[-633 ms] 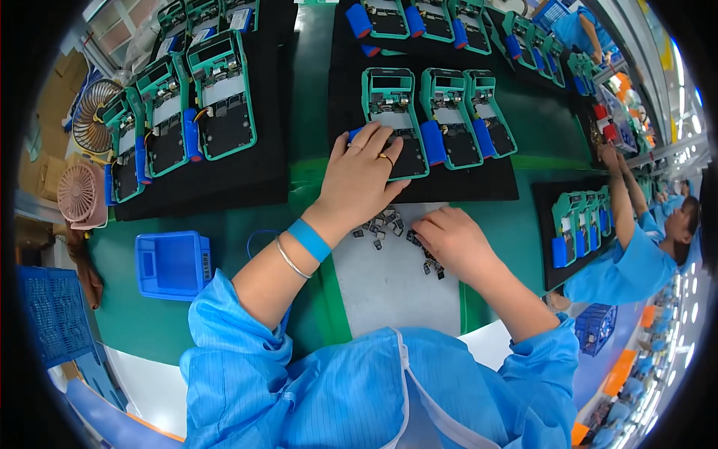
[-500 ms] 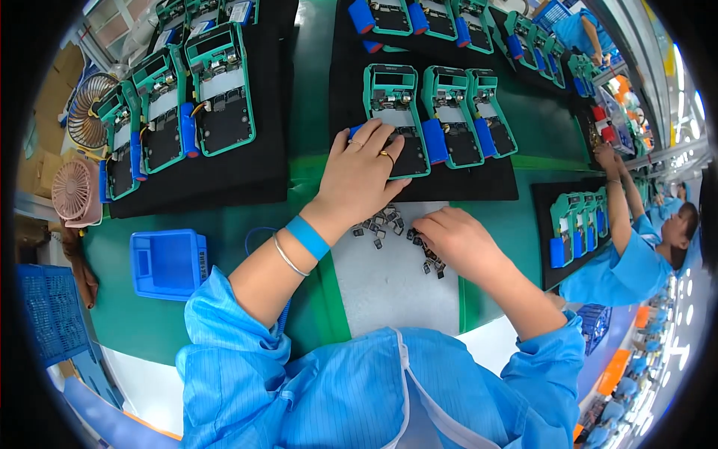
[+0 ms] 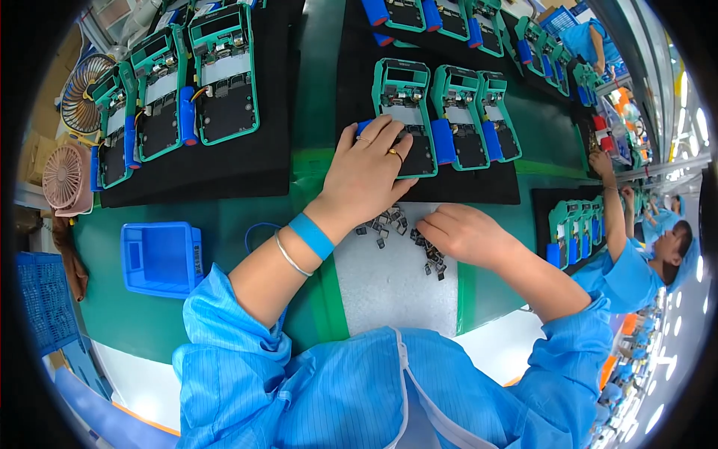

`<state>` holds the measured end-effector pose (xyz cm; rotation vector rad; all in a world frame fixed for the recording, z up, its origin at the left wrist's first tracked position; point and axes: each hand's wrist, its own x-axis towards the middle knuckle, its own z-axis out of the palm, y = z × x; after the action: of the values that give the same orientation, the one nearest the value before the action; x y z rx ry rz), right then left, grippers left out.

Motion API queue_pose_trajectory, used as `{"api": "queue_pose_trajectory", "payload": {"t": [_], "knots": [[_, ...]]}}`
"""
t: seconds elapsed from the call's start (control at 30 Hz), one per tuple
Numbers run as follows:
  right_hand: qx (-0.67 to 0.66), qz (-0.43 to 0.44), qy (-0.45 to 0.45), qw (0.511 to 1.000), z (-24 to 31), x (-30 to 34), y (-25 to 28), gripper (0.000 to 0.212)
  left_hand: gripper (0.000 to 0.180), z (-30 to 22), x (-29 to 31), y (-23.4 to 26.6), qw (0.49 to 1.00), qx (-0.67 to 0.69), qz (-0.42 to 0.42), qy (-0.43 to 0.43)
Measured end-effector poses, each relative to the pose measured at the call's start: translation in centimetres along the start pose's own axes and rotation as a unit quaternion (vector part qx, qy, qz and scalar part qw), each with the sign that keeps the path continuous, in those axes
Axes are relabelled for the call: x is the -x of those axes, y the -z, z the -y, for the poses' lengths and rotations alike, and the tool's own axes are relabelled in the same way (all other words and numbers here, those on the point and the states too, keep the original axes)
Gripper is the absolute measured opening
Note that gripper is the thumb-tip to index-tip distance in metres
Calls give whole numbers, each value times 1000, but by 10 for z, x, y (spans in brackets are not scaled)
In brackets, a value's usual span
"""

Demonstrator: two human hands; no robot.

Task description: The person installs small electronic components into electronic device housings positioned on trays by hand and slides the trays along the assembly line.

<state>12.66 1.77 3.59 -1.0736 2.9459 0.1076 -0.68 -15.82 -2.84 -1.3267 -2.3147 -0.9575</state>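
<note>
My left hand point(image 3: 369, 161) lies over the lower part of a green-framed device housing point(image 3: 407, 86), its fingers spread across the black inside and a blue battery point(image 3: 365, 126) at its side. The housing lies face up on black foam, with circuit parts and a white panel showing. Just to the right, my right hand point(image 3: 465, 233) is closed, fingertips bent down at the far edge of a pile of small black square parts point(image 3: 434, 258). Whatever its fingertips pinch is hidden. More such small parts point(image 3: 385, 224) are scattered near my left wrist on the grey sheet point(image 3: 396, 295).
Similar housings point(image 3: 224, 75) with blue batteries lie in rows on black foam mats point(image 3: 262, 168), left and ahead. A blue plastic bin point(image 3: 161, 288) sits on the green table at left, near two small fans point(image 3: 66, 179). A co-worker point(image 3: 636, 266) reaches in at right.
The view has shifted slightly. My left hand stays on the same housing, and my right hand remains by the small parts with its forearm swung a little outward.
</note>
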Motion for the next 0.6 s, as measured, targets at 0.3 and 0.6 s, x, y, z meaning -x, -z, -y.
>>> {"api": "queue_pose_trajectory", "payload": {"t": [0.3, 0.6], "knots": [[-22, -246, -146, 958, -57, -57, 17, 17, 57, 0, 2, 0, 1000, 12, -10, 14], [120, -166, -121, 971, -101, -87, -15, 16, 55, 1, -1, -2, 999, 27, -25, 13]]}}
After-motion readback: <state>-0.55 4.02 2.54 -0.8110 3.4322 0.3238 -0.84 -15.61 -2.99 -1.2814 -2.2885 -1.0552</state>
